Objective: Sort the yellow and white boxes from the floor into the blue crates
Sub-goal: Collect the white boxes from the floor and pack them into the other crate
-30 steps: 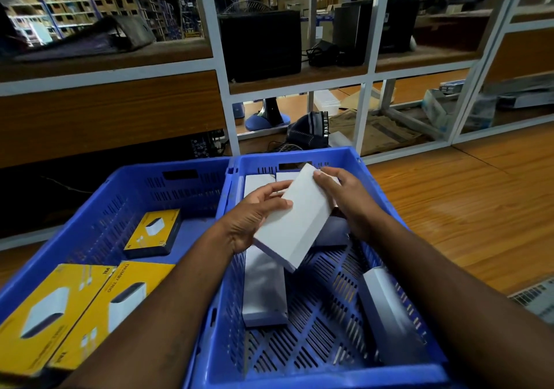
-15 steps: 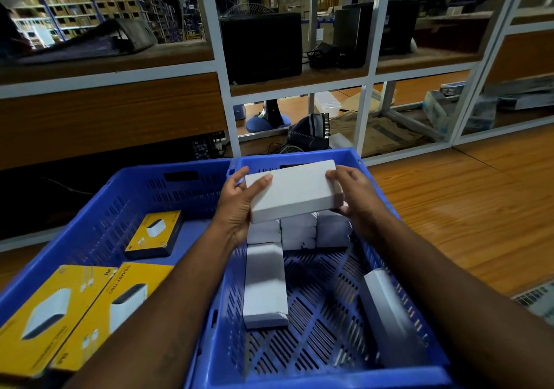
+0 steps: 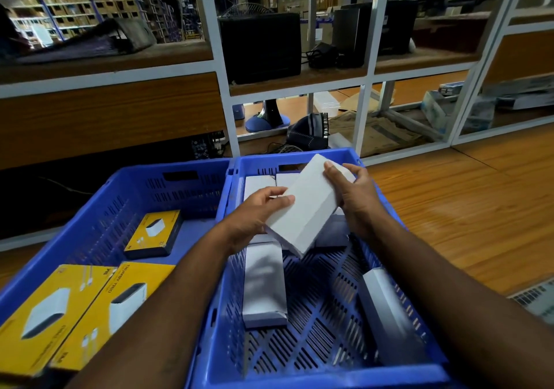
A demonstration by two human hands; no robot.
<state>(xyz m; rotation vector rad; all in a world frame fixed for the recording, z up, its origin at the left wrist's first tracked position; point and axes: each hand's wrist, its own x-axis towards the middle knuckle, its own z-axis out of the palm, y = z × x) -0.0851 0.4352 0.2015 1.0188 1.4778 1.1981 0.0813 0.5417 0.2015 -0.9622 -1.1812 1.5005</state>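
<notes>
The plain white rectangular cardboard box [image 3: 302,205] is hanging tilted above the right-hand blue perforated plastic crate [image 3: 329,370], its long axis running diagonally from the left hand [image 3: 257,214] up to the right hand [image 3: 356,199]. Both hands' fingers [image 3: 332,170] are clamping its opposite ends. Stacked white boxes [image 3: 259,183] are lying just beyond the fingers, probably the target row.

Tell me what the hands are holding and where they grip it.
A white box, tilted over the right crate: left hand at its near left edge, right hand at its far end.

two blue crates [image 3: 180,184], three yellow boxes [image 3: 154,232], white boxes [image 3: 305,208] at least five, two hands [image 3: 257,214]
</notes>
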